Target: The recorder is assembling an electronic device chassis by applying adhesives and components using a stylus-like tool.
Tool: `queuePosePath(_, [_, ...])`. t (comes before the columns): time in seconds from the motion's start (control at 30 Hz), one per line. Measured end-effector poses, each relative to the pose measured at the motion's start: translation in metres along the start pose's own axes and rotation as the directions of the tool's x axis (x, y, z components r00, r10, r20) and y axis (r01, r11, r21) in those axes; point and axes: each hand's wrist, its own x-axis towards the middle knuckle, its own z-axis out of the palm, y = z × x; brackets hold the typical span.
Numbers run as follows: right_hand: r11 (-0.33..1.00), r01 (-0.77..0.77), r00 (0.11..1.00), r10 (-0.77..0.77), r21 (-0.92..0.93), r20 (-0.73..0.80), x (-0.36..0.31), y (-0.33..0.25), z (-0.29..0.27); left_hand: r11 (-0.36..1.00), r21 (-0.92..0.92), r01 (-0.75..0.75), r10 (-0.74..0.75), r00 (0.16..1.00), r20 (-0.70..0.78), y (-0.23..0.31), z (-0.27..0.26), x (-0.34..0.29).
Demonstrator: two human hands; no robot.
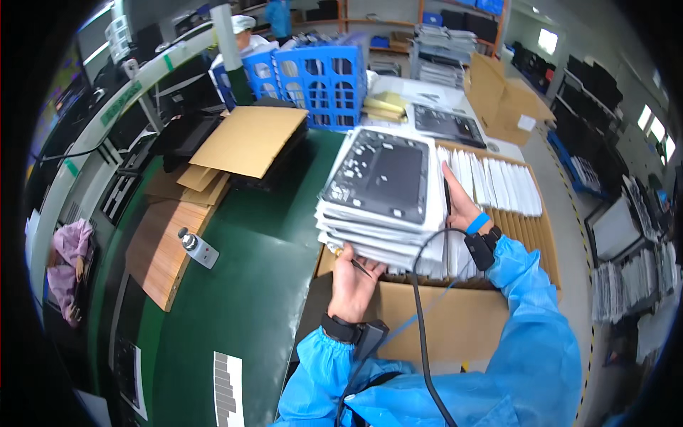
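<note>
The left hand (352, 281) was cupped under the near edge of the stack (384, 206), fingers curled up against its lowest sheets, apparently bearing its weight from below; whether the thumb pinched anything I could not tell. The right hand (461, 206) lay flat and pressed together against the stack's right side, at 3 o'clock from it, seemingly to square the edges and keep the sheets from sliding. Both wrists wore dark bands, and a cable (420, 299) looped down from the right one between the blue sleeves. The stack was a pile of white-wrapped flat panels with a dark grey panel face on top, and it sat tilted over the near left corner of an open carton (434, 320). At 3 o'clock from the stack, inside the carton, a row of white sleeves (498, 185) stood on edge, packed side by side, likely so that more would fit. At 9 o'clock, on the green bench (263, 270), stood a small grey device (197, 248) beside a wooden board (160, 249). At 11 o'clock, cardboard sheets (249, 139) covered a dark pile. At 12 o'clock stood a blue crate (313, 82), and at 1 o'clock an open box (501, 99).
</note>
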Motion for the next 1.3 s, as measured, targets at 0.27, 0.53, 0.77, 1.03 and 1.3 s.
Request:
queuePosePath(0.27, [0.996, 0.065, 0.995, -0.06, -0.067, 0.076, 0.042, -0.012, -0.013, 0.992, 0.002, -0.123, 0.123, 0.988, -0.098, -0.024, -0.011, 0.024])
queuePosePath(0.53, [0.962, 0.2, 0.977, -0.181, -0.188, 0.114, 0.074, -0.026, -0.034, 0.984, -0.062, -0.169, 0.158, 0.975, -0.156, -0.02, 0.006, 0.026])
queuePosePath(0.77, [0.965, 0.1, 0.993, -0.082, -0.243, 0.084, 0.118, -0.039, -0.055, 0.982, 0.043, -0.186, 0.191, 0.967, -0.169, -0.024, 0.012, 0.021])
queuePosePath(1.03, [0.919, -0.137, 0.974, 0.194, -0.37, 0.121, 0.182, -0.065, -0.077, 0.969, 0.101, -0.227, 0.243, 0.95, -0.197, -0.029, 0.009, 0.027])
queuePosePath(1.3, [0.899, -0.079, 0.992, 0.115, -0.432, 0.056, 0.123, -0.056, -0.07, 0.927, 0.206, -0.312, 0.355, 0.907, -0.225, -0.031, 0.007, 0.019])
